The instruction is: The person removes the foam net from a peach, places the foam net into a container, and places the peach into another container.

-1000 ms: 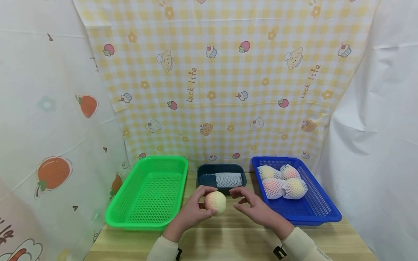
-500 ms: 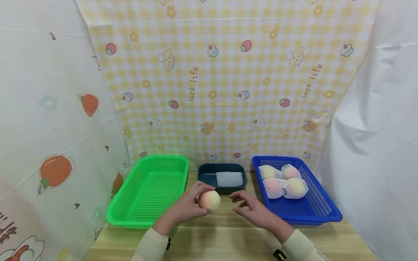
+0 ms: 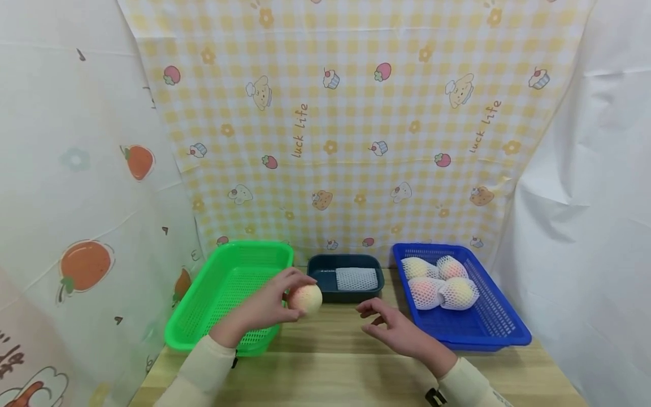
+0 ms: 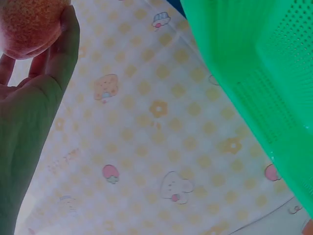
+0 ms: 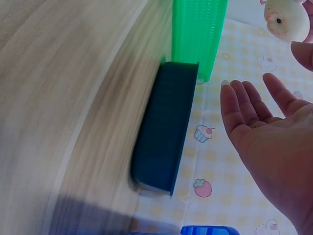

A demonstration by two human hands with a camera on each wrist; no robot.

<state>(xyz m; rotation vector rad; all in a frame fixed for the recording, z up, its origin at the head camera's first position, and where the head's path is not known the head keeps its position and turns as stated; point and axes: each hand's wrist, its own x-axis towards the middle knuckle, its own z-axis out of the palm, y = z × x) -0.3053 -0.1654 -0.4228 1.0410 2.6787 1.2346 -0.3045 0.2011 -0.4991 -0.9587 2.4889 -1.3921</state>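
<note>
My left hand [image 3: 267, 302] holds a pale yellow peach with a pink blush [image 3: 307, 298] between thumb and fingers, above the table at the right side of the green basket [image 3: 175, 333]. In the left wrist view the peach [image 4: 30, 24] fills the top left corner, with fingers curved behind it. My right hand [image 3: 394, 328] hovers over the table left of the blue basket [image 3: 500, 339], its fingers loosely bent and holding nothing. The right wrist view shows that palm [image 5: 279, 137] with the fingers apart from the peach [image 5: 287, 19].
A dark teal tray [image 3: 321, 278] with white foam netting [image 3: 357, 279] in it stands at the back middle. Several peaches in foam nets [image 3: 424, 293] lie in the blue basket. A checked cloth [image 3: 351, 113] hangs behind the wooden table [image 3: 335, 373].
My left hand has carried the peach leftward, away from my right hand, toward the green basket. The right hand stays nearly where it was.
</note>
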